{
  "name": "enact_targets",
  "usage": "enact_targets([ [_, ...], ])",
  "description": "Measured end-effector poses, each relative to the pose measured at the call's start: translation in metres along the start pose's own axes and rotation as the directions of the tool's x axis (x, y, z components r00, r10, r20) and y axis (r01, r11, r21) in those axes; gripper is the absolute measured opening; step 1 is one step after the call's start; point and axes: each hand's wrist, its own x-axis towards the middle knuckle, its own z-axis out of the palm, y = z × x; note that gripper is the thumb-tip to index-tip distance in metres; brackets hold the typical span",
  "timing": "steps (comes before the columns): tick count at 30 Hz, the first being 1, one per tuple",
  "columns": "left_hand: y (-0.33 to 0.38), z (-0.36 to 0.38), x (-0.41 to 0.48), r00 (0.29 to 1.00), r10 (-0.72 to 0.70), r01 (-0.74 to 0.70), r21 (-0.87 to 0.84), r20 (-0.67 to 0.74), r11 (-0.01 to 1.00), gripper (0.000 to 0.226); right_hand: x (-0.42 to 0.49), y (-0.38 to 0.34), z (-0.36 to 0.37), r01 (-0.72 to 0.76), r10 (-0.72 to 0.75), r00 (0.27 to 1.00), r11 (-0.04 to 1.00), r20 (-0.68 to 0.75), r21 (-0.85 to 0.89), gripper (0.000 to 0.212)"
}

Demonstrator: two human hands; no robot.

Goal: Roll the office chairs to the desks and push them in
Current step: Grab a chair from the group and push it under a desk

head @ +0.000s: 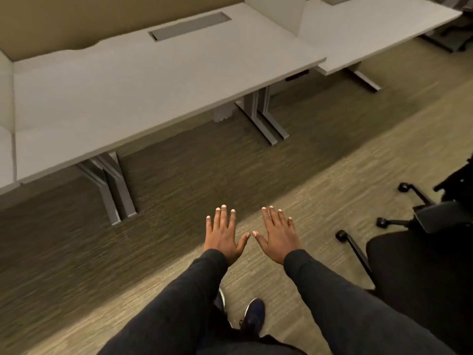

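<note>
Two bare hands reach forward over the carpet in the head view, palms down and holding nothing. The left hand (222, 233) has its fingers (224, 213) spread and straight, thumb angled inward; the right hand (277, 235) mirrors it, fingers (272, 216) fanned apart, and the two thumb tips nearly meet between them. Dark sleeves (345, 298) cover both forearms, and a dark shoe (253, 315) shows below on the floor.

One black office chair (414, 272) stands at the right edge, just beside the right forearm, its seat partly cut off by the frame and its wheeled legs (354, 245) splayed toward the hands. It sits on the paler strip of carpet (294, 190), well apart from the desks. Ahead, a long pale surface (143, 85) on grey metal legs (115, 190) carries a grey cable slot (189, 26). A second surface (371, 24) adjoins it on the right. The space beneath both is in shadow.
</note>
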Motion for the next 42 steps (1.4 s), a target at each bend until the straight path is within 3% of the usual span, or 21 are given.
enact_targets([
  [9, -0.009, 0.038, -0.112, 0.997, 0.074, -0.074, 0.001, 0.030, 0.997, 0.092, -0.114, -0.033, 0.046, -0.056, 0.058, 0.997, 0.998, -0.044, 0.036, 0.080],
  [23, -0.041, 0.110, -0.355, 0.981, 0.159, -0.164, 0.043, 0.115, 0.985, 0.096, -0.364, -0.115, 0.147, -0.163, 0.164, 0.986, 0.984, -0.009, 0.068, 0.080],
  [35, 0.014, 0.133, -0.448, 0.984, 0.165, -0.168, 0.036, 0.061, 0.985, 0.096, -0.468, -0.090, 0.153, -0.118, 0.121, 0.991, 0.991, -0.062, 0.055, 0.078],
  [42, 0.091, 0.162, -0.509, 0.990, 0.137, -0.138, 0.063, 0.023, 0.988, 0.100, -0.549, -0.028, 0.164, -0.056, 0.064, 0.993, 0.995, -0.102, 0.083, 0.079],
])
